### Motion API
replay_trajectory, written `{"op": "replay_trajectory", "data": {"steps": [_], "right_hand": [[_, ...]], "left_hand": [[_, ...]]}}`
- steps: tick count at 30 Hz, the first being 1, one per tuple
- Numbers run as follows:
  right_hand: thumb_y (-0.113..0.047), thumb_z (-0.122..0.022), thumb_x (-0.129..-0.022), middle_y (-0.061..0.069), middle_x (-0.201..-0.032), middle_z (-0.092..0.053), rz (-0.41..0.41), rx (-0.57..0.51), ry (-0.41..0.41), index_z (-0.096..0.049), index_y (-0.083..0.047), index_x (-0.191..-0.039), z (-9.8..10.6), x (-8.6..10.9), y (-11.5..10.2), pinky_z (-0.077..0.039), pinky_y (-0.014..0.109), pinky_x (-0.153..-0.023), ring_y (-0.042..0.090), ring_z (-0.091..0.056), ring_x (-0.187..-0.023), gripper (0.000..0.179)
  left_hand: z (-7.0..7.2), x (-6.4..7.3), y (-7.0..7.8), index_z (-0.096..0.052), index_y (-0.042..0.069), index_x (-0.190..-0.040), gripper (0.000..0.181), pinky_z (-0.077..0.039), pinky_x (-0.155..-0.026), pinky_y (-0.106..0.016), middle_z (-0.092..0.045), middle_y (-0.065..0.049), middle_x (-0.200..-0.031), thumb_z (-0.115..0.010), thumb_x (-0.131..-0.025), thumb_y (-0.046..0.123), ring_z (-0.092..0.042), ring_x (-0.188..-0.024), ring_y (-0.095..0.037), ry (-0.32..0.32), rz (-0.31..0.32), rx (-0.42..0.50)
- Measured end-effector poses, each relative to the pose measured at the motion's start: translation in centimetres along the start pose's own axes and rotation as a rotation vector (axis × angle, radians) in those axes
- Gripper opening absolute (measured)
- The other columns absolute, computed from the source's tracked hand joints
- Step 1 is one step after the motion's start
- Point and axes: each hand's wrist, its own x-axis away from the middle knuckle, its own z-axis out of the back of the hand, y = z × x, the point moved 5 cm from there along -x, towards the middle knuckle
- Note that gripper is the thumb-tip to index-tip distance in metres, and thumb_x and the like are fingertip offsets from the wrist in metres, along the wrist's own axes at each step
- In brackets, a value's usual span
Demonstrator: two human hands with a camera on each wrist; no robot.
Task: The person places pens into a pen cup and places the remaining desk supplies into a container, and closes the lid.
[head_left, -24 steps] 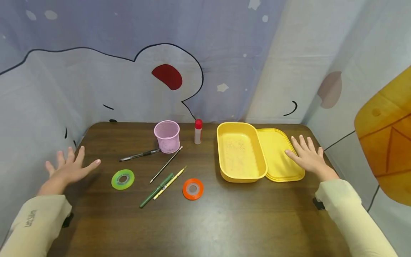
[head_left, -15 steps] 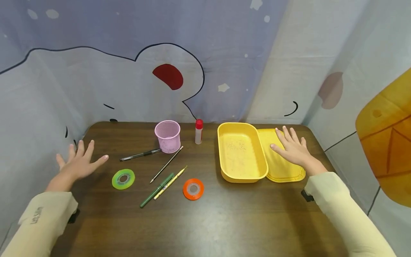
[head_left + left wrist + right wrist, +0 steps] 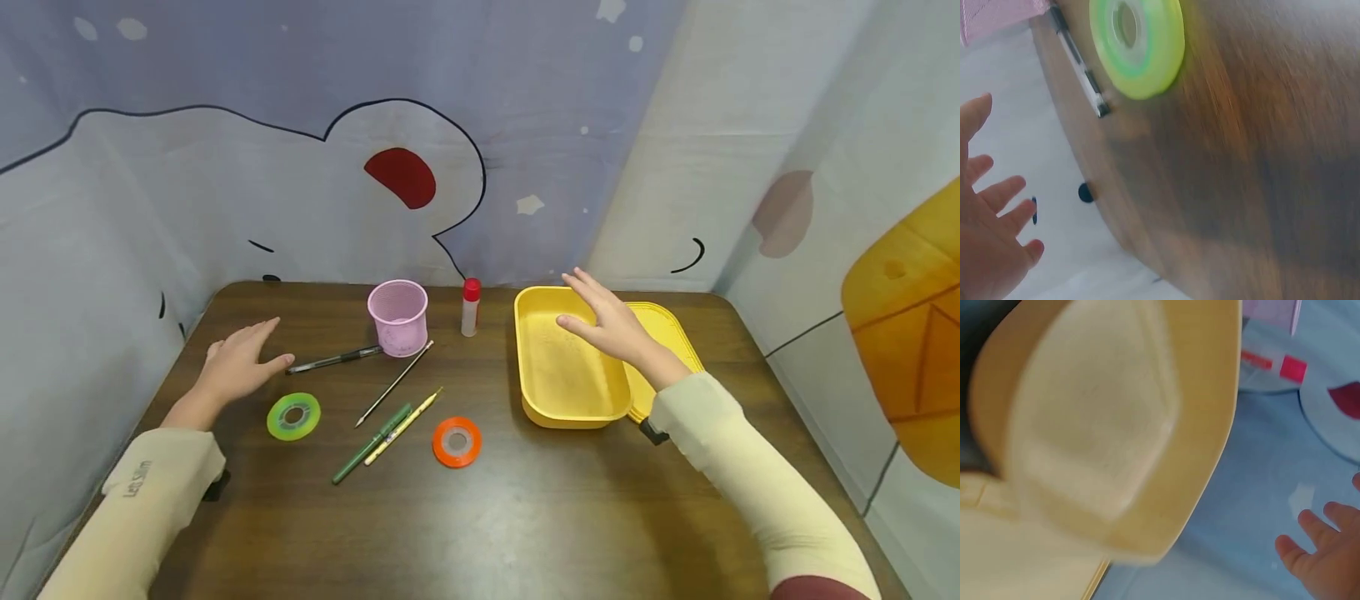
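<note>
My left hand (image 3: pixel 232 367) hovers with extended fingers at the table's left side, near the green tape roll (image 3: pixel 293 417) and the black pen (image 3: pixel 334 359). It holds nothing. Over the yellow box (image 3: pixel 566 375) my right hand (image 3: pixel 611 325) is raised, fingers stretched forward and thumb apart, also holding nothing. The box stands without a cover; its yellow lid (image 3: pixel 663 333) lies at its right, partly hidden by my right arm. In the right wrist view the box interior (image 3: pixel 1097 412) fills much of the picture, with the fingers off to the right.
A pink mesh cup (image 3: pixel 399 321) and a red-capped glue stick (image 3: pixel 470 308) stand at the back. A thin dark pencil (image 3: pixel 393 385), a green pen (image 3: pixel 371 444), a yellow pencil (image 3: pixel 403 427) and an orange tape roll (image 3: pixel 457 442) lie mid-table. Curtains border the table.
Both hands have moved inward: the left to the right toward the black pen, the right leftward from above the lid to above the yellow box. The objects stay where they were.
</note>
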Motion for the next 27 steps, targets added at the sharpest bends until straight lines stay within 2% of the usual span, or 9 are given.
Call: {"op": "replay_trajectory", "data": {"steps": [4, 8, 15, 21, 27], "right_hand": [[-0.039, -0.057, -0.084, 0.01, -0.142, -0.031, 0.077, -0.006, 0.076, -0.038, -0.015, -0.134, -1.0, -1.4, -1.9, -0.028, 0.05, -0.101, 0.03, -0.031, -0.129, 0.059], [-0.031, -0.06, -0.083, 0.011, -0.133, -0.044, 0.112, -0.06, 0.109, -0.049, -0.011, -0.126, -2.2, -2.7, -3.4, -0.032, 0.046, -0.101, 0.029, -0.038, -0.125, 0.049], [-0.024, -0.064, -0.081, 0.009, -0.12, -0.056, 0.122, -0.199, 0.132, -0.059, -0.007, -0.114, -4.3, -5.0, -5.7, -0.045, 0.039, -0.085, 0.022, -0.051, -0.111, 0.038], [-0.021, -0.066, -0.078, 0.009, -0.111, -0.061, 0.138, -0.277, 0.133, -0.063, -0.004, -0.106, -6.3, -6.7, -7.6, -0.046, 0.036, -0.085, 0.021, -0.056, -0.103, 0.033], [-0.022, -0.066, -0.078, 0.009, -0.11, -0.061, 0.069, -0.344, 0.087, -0.062, -0.006, -0.108, -8.4, -8.3, -8.7, -0.049, 0.035, -0.078, 0.023, -0.059, -0.093, 0.035]], "left_hand": [[-0.7, -0.7, 0.8, -0.03, -0.002, -0.135, 0.064, -0.026, -0.087, -0.066, -0.035, -0.029, -0.133, -0.051, -0.088, 0.035, -0.033, -0.118, -0.047, 0.009, -0.035, 0.011], [-1.7, -1.4, 1.4, -0.034, 0.0, -0.134, 0.057, -0.029, -0.09, -0.062, -0.037, -0.027, -0.132, -0.053, -0.087, 0.028, -0.035, -0.116, -0.047, -0.008, -0.038, 0.05], [-3.4, -2.7, 2.8, -0.04, 0.004, -0.131, 0.048, -0.03, -0.093, -0.059, -0.04, -0.024, -0.132, -0.052, -0.088, 0.022, -0.036, -0.118, -0.044, -0.039, -0.049, 0.085], [-4.4, -3.9, 3.8, -0.045, 0.005, -0.128, 0.044, -0.032, -0.093, -0.059, -0.043, -0.023, -0.129, -0.052, -0.088, 0.021, -0.039, -0.118, -0.043, -0.046, -0.057, 0.081], [-5.4, -4.7, 4.4, -0.047, 0.005, -0.126, 0.043, -0.033, -0.093, -0.057, -0.045, -0.023, -0.128, -0.054, -0.087, 0.021, -0.04, -0.117, -0.042, -0.044, -0.056, 0.078]]}}
